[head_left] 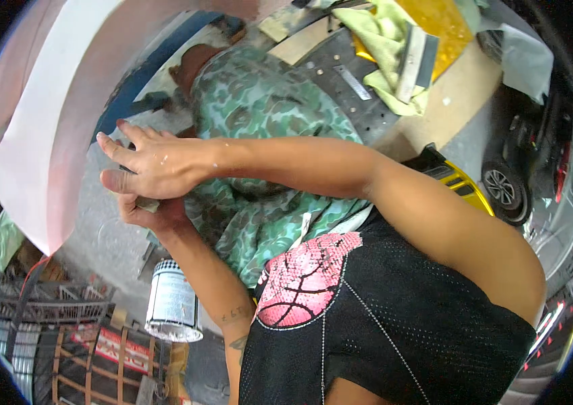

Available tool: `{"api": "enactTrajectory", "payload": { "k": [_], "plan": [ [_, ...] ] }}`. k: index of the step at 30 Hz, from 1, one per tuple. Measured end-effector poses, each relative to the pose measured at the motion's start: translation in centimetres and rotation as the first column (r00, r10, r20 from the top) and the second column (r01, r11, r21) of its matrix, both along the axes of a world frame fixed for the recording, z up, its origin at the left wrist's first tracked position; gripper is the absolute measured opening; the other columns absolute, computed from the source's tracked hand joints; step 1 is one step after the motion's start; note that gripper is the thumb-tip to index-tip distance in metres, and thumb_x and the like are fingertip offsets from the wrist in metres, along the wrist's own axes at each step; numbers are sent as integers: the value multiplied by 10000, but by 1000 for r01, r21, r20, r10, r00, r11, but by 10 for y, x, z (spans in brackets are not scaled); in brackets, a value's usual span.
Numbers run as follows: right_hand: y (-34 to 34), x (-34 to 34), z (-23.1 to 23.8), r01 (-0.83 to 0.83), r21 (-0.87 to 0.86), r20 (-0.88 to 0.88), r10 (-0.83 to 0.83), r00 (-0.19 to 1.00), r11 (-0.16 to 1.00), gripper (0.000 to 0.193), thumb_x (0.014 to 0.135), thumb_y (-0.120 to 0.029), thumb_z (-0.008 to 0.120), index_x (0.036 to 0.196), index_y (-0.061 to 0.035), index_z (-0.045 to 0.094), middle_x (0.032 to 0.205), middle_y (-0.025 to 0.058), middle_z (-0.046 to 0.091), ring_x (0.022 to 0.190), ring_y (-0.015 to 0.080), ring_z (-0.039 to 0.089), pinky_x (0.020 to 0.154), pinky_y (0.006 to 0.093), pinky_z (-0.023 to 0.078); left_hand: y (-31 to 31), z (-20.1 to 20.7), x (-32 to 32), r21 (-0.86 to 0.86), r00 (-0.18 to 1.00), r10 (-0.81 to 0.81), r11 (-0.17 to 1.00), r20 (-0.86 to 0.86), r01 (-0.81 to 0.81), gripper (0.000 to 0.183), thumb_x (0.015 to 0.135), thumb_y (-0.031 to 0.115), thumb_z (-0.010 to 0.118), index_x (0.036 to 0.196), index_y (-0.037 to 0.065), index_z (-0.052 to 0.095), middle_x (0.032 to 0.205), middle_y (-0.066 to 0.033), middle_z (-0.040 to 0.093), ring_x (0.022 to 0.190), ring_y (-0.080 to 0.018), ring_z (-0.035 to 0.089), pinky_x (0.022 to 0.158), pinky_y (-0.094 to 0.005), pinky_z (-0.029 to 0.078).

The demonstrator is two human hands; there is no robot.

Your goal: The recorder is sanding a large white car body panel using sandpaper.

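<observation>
My right hand [168, 160] reaches across from the right with its fingers stretched and spread, open, pale specks on its back. It lies over my left hand [143, 214], which is closed and mostly hidden beneath it. A small greyish-green edge [147, 202] shows between the two hands; I cannot make out what it belongs to. Just left of my fingertips curves a large white and pinkish painted panel [63, 115], shaped like a car bumper. Whether my fingers touch it is unclear. Below my hands, beside my left forearm, is a white metal can [173, 304] with drips at one end.
My camouflage trousers [266, 115] fill the middle. Beyond them lie a dark perforated board [347, 94], a light green cloth [384, 57] and a sanding-block-like bar [411, 71]. A car wheel [502, 192] stands at right. A wooden lattice [90, 364] is at lower left.
</observation>
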State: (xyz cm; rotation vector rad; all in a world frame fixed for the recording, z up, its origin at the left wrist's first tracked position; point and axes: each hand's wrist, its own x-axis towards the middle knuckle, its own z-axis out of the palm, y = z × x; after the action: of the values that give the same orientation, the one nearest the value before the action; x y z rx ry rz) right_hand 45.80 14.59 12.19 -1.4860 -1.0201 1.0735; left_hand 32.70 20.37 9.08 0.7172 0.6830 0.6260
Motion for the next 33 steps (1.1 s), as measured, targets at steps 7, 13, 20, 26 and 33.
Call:
{"api": "enactTrajectory", "payload": {
  "k": [7,13,20,26,33],
  "plan": [
    [-159,77,4,424,231,796,-421,435,876,396,896,-162,665,1256,-5,618,1218,230,605,1083,386,595,942,466,484,-23,-24,8,-451,734,33,808,678,380,1050,680,470,854,1537,48,418,1474,-218,465,1171,-312,472,924,-410,411],
    [-249,45,-40,442,-620,325,-300,897,648,571,1034,-406,510,1473,-43,475,1247,283,610,1221,379,592,1092,475,435,-8,-13,15,-370,700,22,860,714,351,973,769,503,722,1547,29,381,1460,-230,476,1177,-322,486,965,-443,391],
    [-271,75,-37,274,-827,76,-385,920,491,614,1004,-325,631,1465,31,437,1335,168,629,1159,206,640,971,305,530,-7,-12,14,-403,732,35,852,681,335,894,754,394,617,1537,27,390,1446,-229,491,1189,-335,510,991,-491,399],
    [-247,62,-18,415,-728,82,-532,843,546,572,929,-308,729,1341,54,565,1202,174,676,1086,270,637,978,364,482,-3,-11,6,-382,720,54,873,692,302,905,765,404,615,1543,12,368,1442,-232,497,1178,-325,524,992,-506,424],
    [-227,91,-11,444,-521,585,-74,808,729,679,908,-351,725,1451,-9,503,1394,225,585,1262,318,594,1073,403,464,5,-15,-4,-325,699,28,898,715,296,995,804,419,645,1596,-12,222,1530,-289,419,1308,-388,527,1078,-543,396]
  ]
}}
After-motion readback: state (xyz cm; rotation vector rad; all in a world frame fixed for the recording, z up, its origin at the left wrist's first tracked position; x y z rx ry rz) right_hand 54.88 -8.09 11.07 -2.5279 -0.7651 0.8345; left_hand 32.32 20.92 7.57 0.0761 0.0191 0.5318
